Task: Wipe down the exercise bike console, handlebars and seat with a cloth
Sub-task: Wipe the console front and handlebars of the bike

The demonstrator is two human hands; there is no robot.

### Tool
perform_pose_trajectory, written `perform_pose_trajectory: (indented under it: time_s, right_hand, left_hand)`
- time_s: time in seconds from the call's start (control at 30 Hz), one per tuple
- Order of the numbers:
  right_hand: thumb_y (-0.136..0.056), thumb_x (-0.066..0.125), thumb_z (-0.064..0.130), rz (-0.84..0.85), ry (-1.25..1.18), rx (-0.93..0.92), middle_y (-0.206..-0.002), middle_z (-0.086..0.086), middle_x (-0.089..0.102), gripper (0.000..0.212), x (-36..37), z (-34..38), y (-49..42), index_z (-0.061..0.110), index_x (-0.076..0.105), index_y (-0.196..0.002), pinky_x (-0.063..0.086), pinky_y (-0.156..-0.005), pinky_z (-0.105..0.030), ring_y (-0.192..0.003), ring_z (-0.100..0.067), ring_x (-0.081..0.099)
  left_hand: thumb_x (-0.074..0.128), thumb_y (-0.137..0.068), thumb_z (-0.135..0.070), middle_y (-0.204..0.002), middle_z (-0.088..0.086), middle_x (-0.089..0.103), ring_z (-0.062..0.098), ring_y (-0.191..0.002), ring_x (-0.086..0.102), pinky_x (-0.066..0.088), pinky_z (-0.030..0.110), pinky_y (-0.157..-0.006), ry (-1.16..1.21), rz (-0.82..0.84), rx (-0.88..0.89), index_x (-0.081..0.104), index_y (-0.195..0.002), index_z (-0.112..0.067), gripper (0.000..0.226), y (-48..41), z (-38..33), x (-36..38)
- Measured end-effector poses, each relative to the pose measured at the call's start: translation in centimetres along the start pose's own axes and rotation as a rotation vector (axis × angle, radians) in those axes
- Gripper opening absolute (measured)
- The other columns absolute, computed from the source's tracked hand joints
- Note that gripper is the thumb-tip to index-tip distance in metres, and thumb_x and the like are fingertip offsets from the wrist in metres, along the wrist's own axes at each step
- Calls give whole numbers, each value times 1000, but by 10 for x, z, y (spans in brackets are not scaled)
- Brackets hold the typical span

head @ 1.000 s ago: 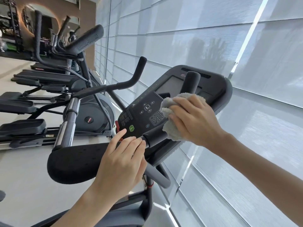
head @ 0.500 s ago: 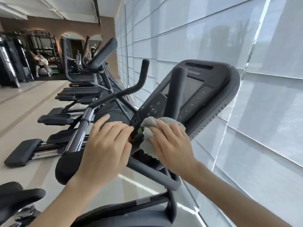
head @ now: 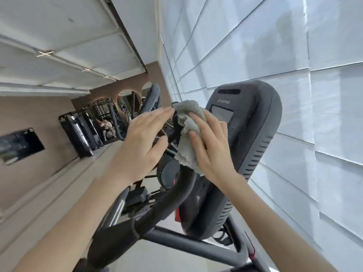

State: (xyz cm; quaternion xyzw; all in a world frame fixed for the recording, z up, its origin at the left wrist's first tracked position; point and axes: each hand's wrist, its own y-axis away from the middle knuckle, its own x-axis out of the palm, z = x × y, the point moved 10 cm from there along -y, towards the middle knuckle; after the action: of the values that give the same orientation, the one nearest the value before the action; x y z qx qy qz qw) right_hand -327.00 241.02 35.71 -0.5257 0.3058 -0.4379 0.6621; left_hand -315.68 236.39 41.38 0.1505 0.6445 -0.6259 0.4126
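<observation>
The exercise bike's dark grey console (head: 253, 134) stands upright at centre right, its screen facing left. A black handlebar (head: 172, 195) curves up in front of it. My right hand (head: 210, 146) presses a grey cloth (head: 186, 122) around the upright end of that handlebar, hiding the tip. My left hand (head: 143, 138) hovers just left of the cloth with fingers spread, its fingertips close to the cloth's top edge; whether they touch it is unclear. The seat is out of view.
White window blinds (head: 294, 55) fill the right side, close behind the console. A row of other cardio machines (head: 149, 99) runs away along the blinds. A person sits among the gym racks (head: 106, 124) far back left. Beige floor lies to the left.
The view has tilted up and rolled. My right hand moved the cloth from the keypad area up to the top of the upright handlebar. My left hand lifted off the padded grip.
</observation>
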Motion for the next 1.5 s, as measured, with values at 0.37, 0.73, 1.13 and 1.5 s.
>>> perform_pose_trajectory:
  time_s: [0.37,0.73,1.13,1.5]
  right_hand:
    - [-100,38,25,122,-80,97,-117,-15,56,46,19,-9,51,0,39,-139,35,-88,-26,-96,-26,51]
    - [-97,41,27,141,-165,129,-111,-18,57,49,23,-14,-11,-1,43,-136,43,-81,-40,-91,-30,51]
    - [-98,42,33,245,-267,303,-105,-3,55,43,21,-35,20,12,41,-136,37,-80,-30,-93,-19,46]
    - [-99,38,36,240,-519,323,-107,13,63,39,41,-35,11,32,37,-138,42,-84,-24,-97,-1,56]
  left_hand:
    - [41,-86,-15,-137,-25,35,-3,-135,24,10,21,-114,-101,153,-38,43,-139,-25,53,-14,4,9]
    - [43,-83,-4,-133,-27,35,-18,-128,23,11,13,-111,-138,121,4,43,-132,-24,53,-20,-6,5]
    - [40,-84,-9,-142,-12,40,2,-136,29,14,21,-115,-140,155,-45,43,-138,-20,55,-11,-1,13]
    - [42,-85,-8,-143,-18,36,-2,-136,26,16,23,-114,-95,152,-29,38,-139,-25,56,-6,-1,12]
